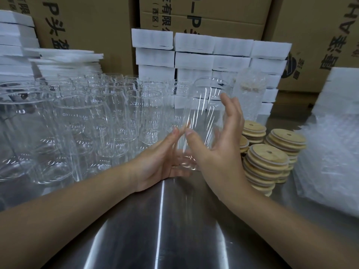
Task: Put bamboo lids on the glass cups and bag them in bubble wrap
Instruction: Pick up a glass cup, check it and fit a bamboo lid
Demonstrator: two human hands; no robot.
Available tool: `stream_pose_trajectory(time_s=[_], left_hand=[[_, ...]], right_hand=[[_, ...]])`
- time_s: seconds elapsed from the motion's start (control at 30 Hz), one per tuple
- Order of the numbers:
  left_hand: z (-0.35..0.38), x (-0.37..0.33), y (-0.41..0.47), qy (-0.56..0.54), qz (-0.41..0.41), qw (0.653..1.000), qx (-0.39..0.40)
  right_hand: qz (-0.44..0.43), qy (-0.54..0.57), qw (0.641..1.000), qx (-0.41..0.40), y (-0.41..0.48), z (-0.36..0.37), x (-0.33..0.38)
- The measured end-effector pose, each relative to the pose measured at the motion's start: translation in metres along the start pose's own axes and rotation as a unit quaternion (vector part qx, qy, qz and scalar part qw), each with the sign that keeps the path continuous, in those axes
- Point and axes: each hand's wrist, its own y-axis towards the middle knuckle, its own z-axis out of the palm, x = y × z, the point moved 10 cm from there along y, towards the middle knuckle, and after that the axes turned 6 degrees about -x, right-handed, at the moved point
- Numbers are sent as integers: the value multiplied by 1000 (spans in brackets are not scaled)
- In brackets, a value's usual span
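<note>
While the left hand (163,160) props its base with straight fingers and the right hand (219,146) flanks it, spread wide, the glass cup (204,113) leans between them, mouth up and away, empty and lidless, with the bamboo lids (268,160) stacked on the worktop (165,230) nearer the right hand.

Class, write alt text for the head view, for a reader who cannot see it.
A left hand and right hand cradle a tilted, lidless glass cup at a steel table. Empty cups crowd the left; bamboo lids and bubble wrap lie right, foam blocks behind.
</note>
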Motion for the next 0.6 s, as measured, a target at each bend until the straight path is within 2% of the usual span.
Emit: stream_pose_trajectory(time_s=[0.1,0.3,0.43,0.6], left_hand=[[10,-8,-3,35,36,998,-24],[26,-34,-22,151,176,971,-62],[25,-42,-29,186,175,961,-109],[22,-49,-34,177,178,957,-142]], right_hand=[[9,24,1000,-15,3,-5,2],[34,107,994,-8,7,-10,6],[75,169,982,-26,10,-12,1],[95,216,970,-55,12,-15,-5]])
